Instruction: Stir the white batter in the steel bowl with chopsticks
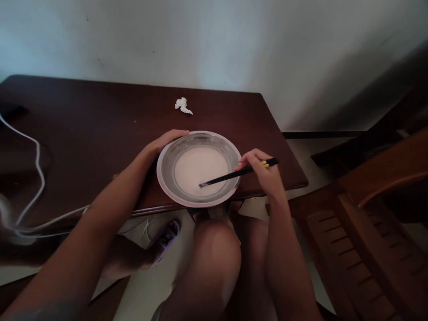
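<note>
A round metal bowl [167, 171] holding pale, milky liquid sits near the front edge of a dark wooden table [100, 129]. My left hand [165, 140] curves around the bowl's far left rim, fingers wrapped against it. My right hand [262, 171] is closed on a pair of black chopsticks with yellow bands [234, 174]. Their tips rest in the liquid near the bowl's lower middle.
A crumpled white scrap of tissue [183, 105] lies on the table behind the bowl. White cables [36, 178] trail over the table's left side. Wooden furniture [368, 232] stands to the right. My knees [217, 249] and a shoe [167, 234] show below the table edge.
</note>
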Demonstrator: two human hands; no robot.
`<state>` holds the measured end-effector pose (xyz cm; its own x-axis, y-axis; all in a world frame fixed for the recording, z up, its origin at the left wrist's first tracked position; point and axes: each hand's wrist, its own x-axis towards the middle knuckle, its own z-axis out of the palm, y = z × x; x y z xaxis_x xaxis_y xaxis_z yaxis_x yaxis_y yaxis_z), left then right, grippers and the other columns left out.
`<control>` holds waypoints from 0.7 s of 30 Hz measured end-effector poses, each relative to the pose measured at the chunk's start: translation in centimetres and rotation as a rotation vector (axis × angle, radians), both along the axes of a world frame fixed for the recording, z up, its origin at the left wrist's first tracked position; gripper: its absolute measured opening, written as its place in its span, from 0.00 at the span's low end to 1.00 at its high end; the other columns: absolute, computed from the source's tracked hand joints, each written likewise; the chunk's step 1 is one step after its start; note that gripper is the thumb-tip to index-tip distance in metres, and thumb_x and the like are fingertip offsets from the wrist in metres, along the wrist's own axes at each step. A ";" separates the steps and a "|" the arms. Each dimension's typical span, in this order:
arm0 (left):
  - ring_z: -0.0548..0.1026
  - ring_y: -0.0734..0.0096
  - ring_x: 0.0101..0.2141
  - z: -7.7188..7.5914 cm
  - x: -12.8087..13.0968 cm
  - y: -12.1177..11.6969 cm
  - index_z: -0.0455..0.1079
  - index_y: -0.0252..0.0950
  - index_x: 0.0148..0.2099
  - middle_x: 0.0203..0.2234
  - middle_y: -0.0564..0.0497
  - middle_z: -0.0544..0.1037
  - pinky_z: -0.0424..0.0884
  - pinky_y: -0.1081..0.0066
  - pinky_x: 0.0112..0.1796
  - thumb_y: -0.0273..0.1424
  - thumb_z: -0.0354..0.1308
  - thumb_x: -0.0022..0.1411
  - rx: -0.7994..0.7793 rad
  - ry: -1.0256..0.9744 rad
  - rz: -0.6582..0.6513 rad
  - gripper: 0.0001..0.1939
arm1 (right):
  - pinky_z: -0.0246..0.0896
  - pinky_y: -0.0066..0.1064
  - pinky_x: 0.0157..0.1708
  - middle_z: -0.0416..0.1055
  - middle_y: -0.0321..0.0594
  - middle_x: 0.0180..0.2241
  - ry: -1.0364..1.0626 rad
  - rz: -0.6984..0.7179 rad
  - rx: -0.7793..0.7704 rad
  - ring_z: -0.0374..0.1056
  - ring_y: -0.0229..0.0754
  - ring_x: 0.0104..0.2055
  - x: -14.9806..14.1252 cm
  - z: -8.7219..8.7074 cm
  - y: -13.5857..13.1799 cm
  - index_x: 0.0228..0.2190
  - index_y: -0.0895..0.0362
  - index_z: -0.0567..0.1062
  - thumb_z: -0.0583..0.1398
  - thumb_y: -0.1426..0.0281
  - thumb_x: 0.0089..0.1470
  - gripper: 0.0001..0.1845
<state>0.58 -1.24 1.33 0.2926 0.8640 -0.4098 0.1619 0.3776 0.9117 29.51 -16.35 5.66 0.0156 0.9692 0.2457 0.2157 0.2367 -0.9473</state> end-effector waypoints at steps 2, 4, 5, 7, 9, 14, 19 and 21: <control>0.79 0.64 0.31 -0.3 -0.1 0.2 0.81 0.37 0.33 0.27 0.50 0.83 0.78 0.67 0.40 0.43 0.64 0.57 0.002 -0.016 -0.016 0.14 | 0.72 0.34 0.40 0.81 0.35 0.28 -0.058 0.066 0.016 0.79 0.41 0.36 -0.4 0.1 0.1 0.30 0.53 0.80 0.60 0.61 0.63 0.13; 0.78 0.64 0.31 -0.5 -0.2 0.4 0.80 0.37 0.32 0.27 0.49 0.83 0.78 0.65 0.41 0.44 0.64 0.57 -0.002 -0.028 -0.027 0.15 | 0.72 0.35 0.41 0.82 0.36 0.30 -0.087 -0.025 0.077 0.79 0.41 0.37 -0.3 0.1 0.3 0.29 0.53 0.80 0.60 0.61 0.63 0.13; 0.78 0.64 0.30 -0.5 -0.2 0.4 0.80 0.37 0.32 0.27 0.49 0.83 0.78 0.64 0.42 0.44 0.64 0.57 -0.004 -0.027 -0.029 0.15 | 0.71 0.35 0.39 0.81 0.36 0.28 -0.075 -0.101 0.101 0.78 0.41 0.35 0.0 0.2 0.3 0.28 0.53 0.79 0.60 0.61 0.63 0.14; 0.77 0.63 0.29 -0.5 -0.2 0.5 0.80 0.36 0.31 0.26 0.48 0.82 0.77 0.63 0.41 0.44 0.65 0.56 0.000 -0.013 -0.034 0.16 | 0.71 0.34 0.35 0.78 0.34 0.23 -0.015 -0.210 0.103 0.77 0.40 0.29 0.4 0.2 0.1 0.27 0.53 0.77 0.58 0.60 0.64 0.16; 0.77 0.62 0.29 -0.3 -0.2 0.4 0.80 0.36 0.31 0.25 0.48 0.81 0.76 0.63 0.41 0.45 0.65 0.55 0.025 0.013 -0.034 0.16 | 0.70 0.34 0.34 0.76 0.33 0.21 0.021 -0.176 0.055 0.76 0.40 0.26 0.4 0.2 -0.1 0.27 0.53 0.77 0.58 0.60 0.64 0.17; 0.79 0.57 0.34 -0.1 -0.1 0.2 0.80 0.37 0.31 0.26 0.47 0.82 0.76 0.63 0.40 0.45 0.65 0.53 0.053 0.035 -0.017 0.16 | 0.71 0.35 0.42 0.82 0.37 0.31 -0.102 0.047 0.048 0.79 0.42 0.38 -0.6 0.2 0.1 0.30 0.53 0.80 0.60 0.60 0.63 0.14; 0.79 0.57 0.37 -0.1 -0.2 0.1 0.81 0.37 0.32 0.29 0.46 0.84 0.77 0.62 0.43 0.44 0.65 0.54 0.023 0.013 -0.026 0.15 | 0.70 0.34 0.35 0.77 0.33 0.21 -0.002 -0.224 0.093 0.76 0.40 0.27 0.4 0.1 0.1 0.27 0.53 0.77 0.59 0.58 0.64 0.17; 0.80 0.56 0.38 -0.3 -0.3 0.2 0.81 0.36 0.33 0.29 0.46 0.84 0.77 0.61 0.44 0.44 0.66 0.54 0.042 0.034 -0.021 0.15 | 0.70 0.34 0.34 0.77 0.33 0.20 0.024 -0.136 0.034 0.75 0.40 0.26 0.2 0.2 -0.1 0.27 0.53 0.77 0.59 0.59 0.64 0.17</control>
